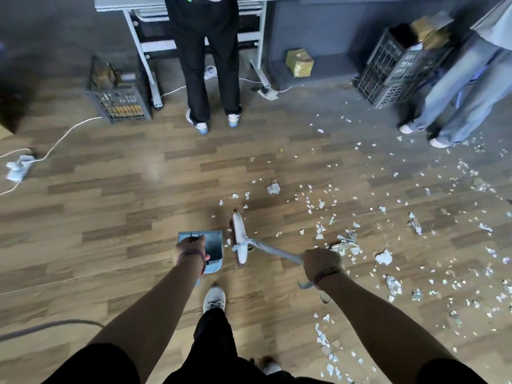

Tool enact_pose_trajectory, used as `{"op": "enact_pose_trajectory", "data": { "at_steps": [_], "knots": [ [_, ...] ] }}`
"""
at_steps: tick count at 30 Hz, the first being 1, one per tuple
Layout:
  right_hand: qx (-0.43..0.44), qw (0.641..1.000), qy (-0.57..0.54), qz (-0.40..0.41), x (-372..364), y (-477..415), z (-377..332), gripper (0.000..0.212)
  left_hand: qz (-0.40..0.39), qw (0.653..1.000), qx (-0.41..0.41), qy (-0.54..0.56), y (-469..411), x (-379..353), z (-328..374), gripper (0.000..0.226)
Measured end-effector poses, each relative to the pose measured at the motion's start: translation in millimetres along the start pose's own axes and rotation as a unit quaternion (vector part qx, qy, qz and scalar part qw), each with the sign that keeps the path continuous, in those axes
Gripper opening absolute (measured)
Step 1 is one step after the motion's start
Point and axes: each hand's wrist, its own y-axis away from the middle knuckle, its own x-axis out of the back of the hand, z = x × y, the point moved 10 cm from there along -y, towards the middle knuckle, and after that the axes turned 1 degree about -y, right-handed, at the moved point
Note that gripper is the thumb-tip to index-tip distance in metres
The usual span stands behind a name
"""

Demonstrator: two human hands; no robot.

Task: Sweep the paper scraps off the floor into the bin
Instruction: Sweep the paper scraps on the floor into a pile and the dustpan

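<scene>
One dustpan (pixel 206 246), one broom (pixel 240 237) and two hands are at work on the wooden floor (pixel 110 189), and two other people stand farther off: one in black trousers (pixel 209 62) beyond the dustpan, one in pale blue jeans (pixel 465 92) far to its right. Two dark crates are in view, one (pixel 117 92) beyond and left of the dustpan, the other (pixel 399 65) well to its right by the jeans. The paper scraps (pixel 388 231) are too many to count: small white and grey torn bits plus a few larger crumpled wads, spread across the floor right of the dustpan and reaching toward the jeans-wearer's shoes, with only a handful just beyond the broom head. The left hand (pixel 190 252) reaches forward with the arm nearly straight, its fingers closed around the dustpan's upright handle; the blue pan sits flat on the floor. The right hand (pixel 322 266), just right of the dustpan, has its fingers wrapped tight on the broom's pale handle, which slants down leftward to the white head lying beside the pan's right edge.
</scene>
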Motion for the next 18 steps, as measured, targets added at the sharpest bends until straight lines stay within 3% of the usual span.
{"op": "enact_pose_trajectory", "data": {
  "at_steps": [10,18],
  "knots": [
    [0.121,0.992,0.020,0.032,96,-78,-175,0.034,0.058,0.993,0.063,0.080,-99,105,49,0.018],
    [0.121,0.992,0.025,-0.003,93,-132,-181,0.037,0.005,0.989,0.073,0.130,-122,87,71,0.018]
  ]
}}
